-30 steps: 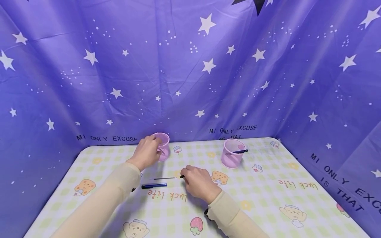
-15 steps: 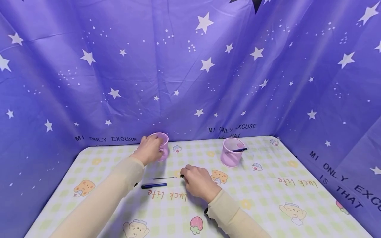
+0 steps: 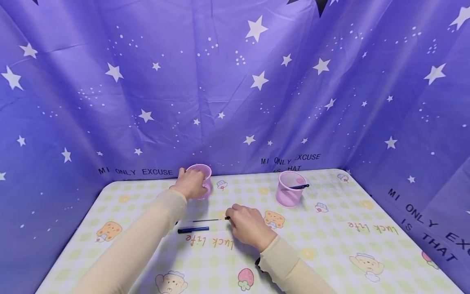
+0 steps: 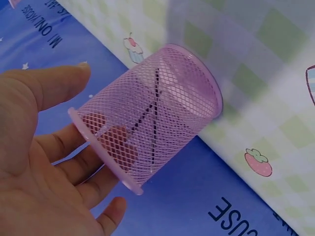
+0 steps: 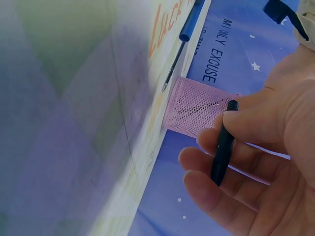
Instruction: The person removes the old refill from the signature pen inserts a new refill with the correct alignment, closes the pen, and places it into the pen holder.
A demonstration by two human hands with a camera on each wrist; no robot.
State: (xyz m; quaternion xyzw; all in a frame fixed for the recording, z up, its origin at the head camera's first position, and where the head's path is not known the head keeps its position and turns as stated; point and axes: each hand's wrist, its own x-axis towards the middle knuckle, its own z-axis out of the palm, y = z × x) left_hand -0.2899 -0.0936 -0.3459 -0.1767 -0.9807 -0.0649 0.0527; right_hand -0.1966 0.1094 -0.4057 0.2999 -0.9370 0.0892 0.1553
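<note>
My left hand reaches over the rim of the left pink mesh pen cup, fingers dipping inside and thumb apart outside. Two thin dark rods cross inside that cup; no grip on them shows. Low over the table, my right hand pinches a short dark tapered pen part between thumb and fingers. Beside it on the cloth lie a thin pen refill with a metal tip and, nearer me, a blue pen barrel with a dark end.
A second pink mesh cup stands at the back right, with a dark blue pen leaning over its rim. A green-checked cloth covers the table. Behind it hangs a purple star curtain.
My left hand has shifted a little to the right over the left cup, its fingers further across the opening. The right hand and the pen pieces on the table have stayed put.
</note>
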